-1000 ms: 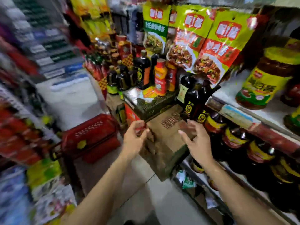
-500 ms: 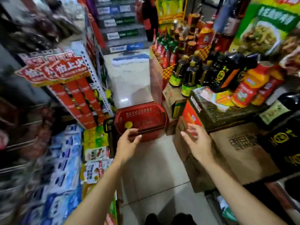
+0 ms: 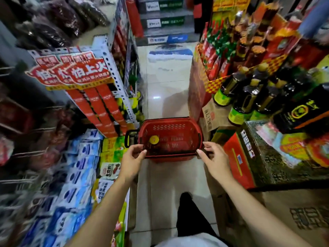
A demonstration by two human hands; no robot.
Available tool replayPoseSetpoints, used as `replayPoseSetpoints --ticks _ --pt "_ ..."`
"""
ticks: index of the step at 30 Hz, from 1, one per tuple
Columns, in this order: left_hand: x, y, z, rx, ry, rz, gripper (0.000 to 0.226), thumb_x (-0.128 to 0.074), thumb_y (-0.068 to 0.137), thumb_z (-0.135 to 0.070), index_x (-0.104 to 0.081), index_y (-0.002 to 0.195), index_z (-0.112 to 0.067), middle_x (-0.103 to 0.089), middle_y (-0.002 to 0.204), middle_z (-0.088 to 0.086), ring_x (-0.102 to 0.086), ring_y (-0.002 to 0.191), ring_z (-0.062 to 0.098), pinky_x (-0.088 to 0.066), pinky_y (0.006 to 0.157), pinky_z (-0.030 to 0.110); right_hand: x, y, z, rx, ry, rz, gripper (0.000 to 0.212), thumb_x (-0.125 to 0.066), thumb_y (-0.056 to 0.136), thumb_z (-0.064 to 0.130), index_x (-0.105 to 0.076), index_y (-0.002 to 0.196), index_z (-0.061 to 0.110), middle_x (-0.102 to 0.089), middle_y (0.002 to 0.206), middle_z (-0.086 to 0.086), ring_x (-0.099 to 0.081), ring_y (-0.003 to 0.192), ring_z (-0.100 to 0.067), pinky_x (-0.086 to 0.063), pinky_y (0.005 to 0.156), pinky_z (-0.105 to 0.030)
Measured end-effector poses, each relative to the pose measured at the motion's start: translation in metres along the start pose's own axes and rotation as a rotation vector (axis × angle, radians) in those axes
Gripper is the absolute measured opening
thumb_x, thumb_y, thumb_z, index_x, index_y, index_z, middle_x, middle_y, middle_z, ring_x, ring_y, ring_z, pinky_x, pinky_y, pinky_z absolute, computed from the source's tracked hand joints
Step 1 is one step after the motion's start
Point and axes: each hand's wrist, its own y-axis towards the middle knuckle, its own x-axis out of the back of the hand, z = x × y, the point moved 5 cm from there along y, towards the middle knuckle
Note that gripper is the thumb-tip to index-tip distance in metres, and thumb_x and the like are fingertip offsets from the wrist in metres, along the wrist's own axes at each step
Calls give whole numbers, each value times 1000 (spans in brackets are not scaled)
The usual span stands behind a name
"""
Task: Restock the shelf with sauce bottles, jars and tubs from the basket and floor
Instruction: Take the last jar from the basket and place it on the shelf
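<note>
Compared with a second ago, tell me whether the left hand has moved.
Yes. The left hand went from the cardboard box leftward to the near rim of the basket.

Red header cards [image 3: 88,73] on packs hung at the left: "怕上火", white characters, legible. Smaller line beneath blurred. Stair-riser signs [image 3: 164,23]: unreadable.

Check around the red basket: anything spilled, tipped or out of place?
Nothing looks spilled or broken. The red basket sits level on the floor, one yellow-capped bottle at its left end. Only oddity: sauce bottles stand on stacked cartons beside the aisle rather than on shelving. Blur hides the frame's edges.
</note>
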Motion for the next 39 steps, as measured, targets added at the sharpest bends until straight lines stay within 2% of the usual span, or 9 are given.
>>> replayPoseSetpoints --ticks 7,12,15,18,24,29,32,34,39 --pt "-15 60 -14 108 -24 -104 16 -61 87 -9 -60 102 -5 -60 85 7 -52 74 16 -42 71 28 -21 92 -5 10 7 152 33 -66 83 29 -61 112 14 -58 105 3 -58 97 -12 -48 84 -28" --pt "-15 95 -5 194 -37 -132 15 -60 87 -10 -58 102 -8 -56 90 -11 -57 88 20 -47 82 34 -49 133 -4 -27 4 249 34 -66 83 30 -59 113 15 -59 108 2 -58 101 -15 -49 88 -34" --pt "-15 116 5 230 -32 -124 12 -60 87 -10 -57 99 -11 -58 92 -5 -57 90 20 -47 83 35 -67 151 -4 -39 -15 289 34 -65 84 31 -59 113 15 -59 109 2 -58 100 -14 -49 89 -34" --pt "-16 138 16 268 -35 -92 11 -59 88 -10 -56 98 -11 -60 94 4 -58 87 20 -46 80 32 -83 167 -6 -87 -36 331 35 -65 84 31 -58 115 15 -59 111 -1 -57 101 -14 -48 91 -35" --pt "-21 213 55 413 -79 38 11 -59 88 -10 -55 98 -14 -58 102 9 -60 102 31 -46 84 39 -131 209 -17 -234 -81 368 37 -64 85 30 -57 116 13 -57 113 -1 -57 101 -16 -48 91 -35" --pt "-38 274 81 461 -50 149 9 -58 89 -11 -54 97 -14 -58 98 10 -57 88 25 -43 77 32 -176 237 -39 -332 -130 393 38 -65 84 32 -55 116 14 -58 110 -5 -58 98 -17 -49 83 -29" --pt "-51 306 103 496 -24 160 14 -59 88 -13 -56 84 -26 -61 91 15 -57 82 27 -43 74 35 -202 254 -53 -362 -134 421 42 -64 85 32 -54 120 11 -57 114 -5 -57 101 -18 -49 87 -31" --pt "-63 328 128 538 -12 168 19 -60 88 -15 -55 81 -32 -63 92 11 -61 87 29 -48 79 39 -226 266 -70 -393 -124 450 43 -63 86 31 -54 122 10 -56 116 -4 -57 102 -17 -48 88 -31" --pt "-107 374 199 625 -13 200 9 -58 88 -12 -56 90 -21 -59 95 8 -60 94 27 -48 90 43 -296 286 -137 -474 -105 511 42 -61 88 33 -52 123 13 -57 118 -3 -56 105 -16 -46 88 -29"
